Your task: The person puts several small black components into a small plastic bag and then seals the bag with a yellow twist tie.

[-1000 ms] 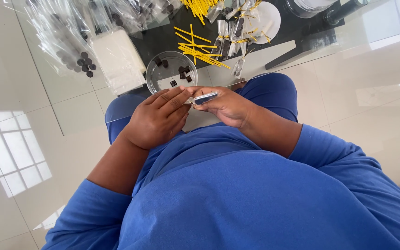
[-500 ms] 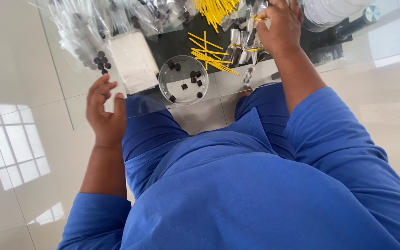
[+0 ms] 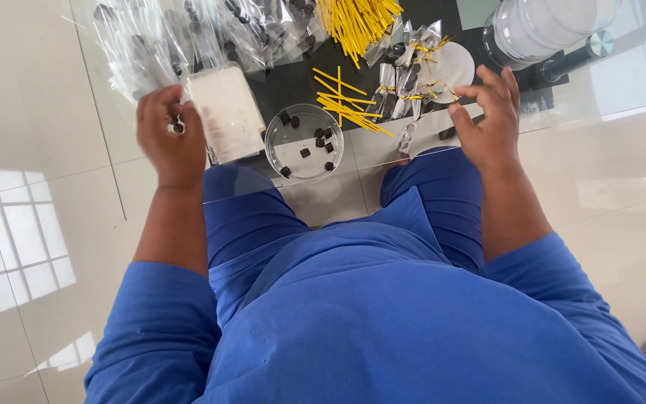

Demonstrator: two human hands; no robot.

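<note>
On the glass tabletop [image 3: 622, 150], the person's two hands now work well apart, where a second ago they met over the lap around a small tied packet. The right hand [image 3: 487, 120] had reached far up to the tied packets half a second ago; it has since drawn back a little and hovers with fingers loosely spread and empty just beside the cluster of filled cellophane packets [image 3: 413, 75], each cinched with a yellow twist tie. The finished packet is no longer in either hand, so it appears to have been dropped among that cluster, though which one it is cannot be told.

The left hand [image 3: 167, 135] has risen from the edge of the tabletop and now pinches the lower edge of a clear empty bag [image 3: 140, 52] from the heap of bags at the far left, fingers curled closed on the film. Just beside it stands a white rectangular box [image 3: 227, 112], and between the hands sits the round clear dish [image 3: 304, 142] with a few small dark pieces scattered in it. Loose yellow twist ties [image 3: 345, 101] lie fanned out just past the dish, with a thicker bundle further back. Judging by this, one packet is done and a fresh bag is being taken up.
</note>
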